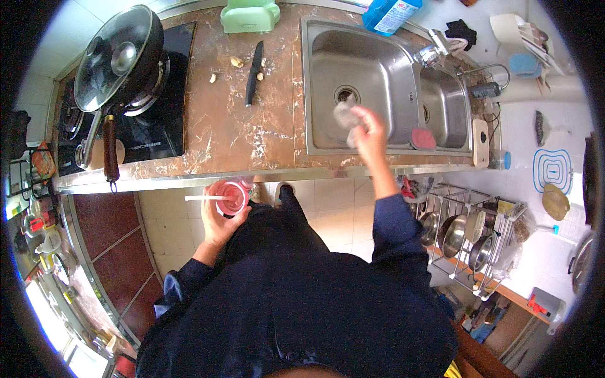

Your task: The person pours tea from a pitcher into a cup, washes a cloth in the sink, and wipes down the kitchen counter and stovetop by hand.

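My left hand point(220, 222) is closed around a pink cup point(232, 198) in front of the counter's edge; a white stick or straw point(201, 198) sticks out of it to the left. Over the large basin of the steel sink point(326, 127), my right hand point(371, 134) grips a greyish cloth point(347, 115), blurred, near the drain. On the brown stone-patterned counter point(227, 137) lies a black knife point(254, 73), with garlic cloves point(237, 62) and small pieces around it.
A lidded wok point(118, 61) stands on the black gas hob point(151, 141) at left. A green plastic container point(250, 16) and a blue bottle point(391, 14) are at the back. The faucet point(432, 49) rises behind the sink, and a pink sponge point(422, 139) lies by its divider. Right below is a pot rack point(465, 236).
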Available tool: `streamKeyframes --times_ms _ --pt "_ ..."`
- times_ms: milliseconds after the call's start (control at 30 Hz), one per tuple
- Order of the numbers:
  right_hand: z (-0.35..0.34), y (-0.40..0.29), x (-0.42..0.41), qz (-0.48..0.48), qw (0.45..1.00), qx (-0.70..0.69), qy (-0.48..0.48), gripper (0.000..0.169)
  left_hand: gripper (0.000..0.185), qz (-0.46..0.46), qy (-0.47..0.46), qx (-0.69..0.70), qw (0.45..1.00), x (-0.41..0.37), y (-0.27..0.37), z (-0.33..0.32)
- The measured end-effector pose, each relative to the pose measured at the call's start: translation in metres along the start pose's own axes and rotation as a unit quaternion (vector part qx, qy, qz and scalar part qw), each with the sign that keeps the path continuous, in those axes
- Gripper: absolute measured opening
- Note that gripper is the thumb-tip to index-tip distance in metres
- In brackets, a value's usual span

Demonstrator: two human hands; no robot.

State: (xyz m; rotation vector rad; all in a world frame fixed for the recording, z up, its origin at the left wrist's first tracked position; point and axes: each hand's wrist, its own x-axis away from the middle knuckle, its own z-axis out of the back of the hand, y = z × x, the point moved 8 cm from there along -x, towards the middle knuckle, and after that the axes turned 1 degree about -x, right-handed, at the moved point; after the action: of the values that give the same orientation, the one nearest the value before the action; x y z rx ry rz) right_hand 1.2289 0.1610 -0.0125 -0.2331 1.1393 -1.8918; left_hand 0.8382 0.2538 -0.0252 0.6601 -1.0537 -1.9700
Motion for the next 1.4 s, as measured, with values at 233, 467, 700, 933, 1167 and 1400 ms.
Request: streamKeyframes --times_ms 233,467,700,933,1167,1400 --pt "-0.107 -0.075 0.088 0.067 0.95 0.205 -0.227 0.047 0.075 -0.003 -0.001 -0.006 1.0 0.0 0.005 0.001" --pt "-0.107 -0.06 0.02 0.05 0.99 0.068 -0.113 0.04 0.074 0.025 0.019 0.014 0.999 0.004 -0.005 0.007" --pt "-0.209 -0.063 -0.05 0.012 0.962 0.27 -0.048 0.043 0.074 0.048 0.046 -0.026 0.997 0.011 -0.017 0.03" --pt "-0.271 -0.079 -0.102 0.102 0.97 0.22 0.022 0.041 0.076 0.074 0.104 -0.021 0.992 0.016 -0.047 0.061" --pt "-0.235 -0.079 -0.137 0.192 0.973 0.125 0.015 0.039 0.077 0.09 0.111 -0.032 0.989 0.012 -0.067 0.08" --pt "-0.191 -0.011 -0.22 0.025 0.968 0.24 -0.064 0.047 0.076 0.09 0.092 -0.018 0.991 0.006 -0.067 0.07"
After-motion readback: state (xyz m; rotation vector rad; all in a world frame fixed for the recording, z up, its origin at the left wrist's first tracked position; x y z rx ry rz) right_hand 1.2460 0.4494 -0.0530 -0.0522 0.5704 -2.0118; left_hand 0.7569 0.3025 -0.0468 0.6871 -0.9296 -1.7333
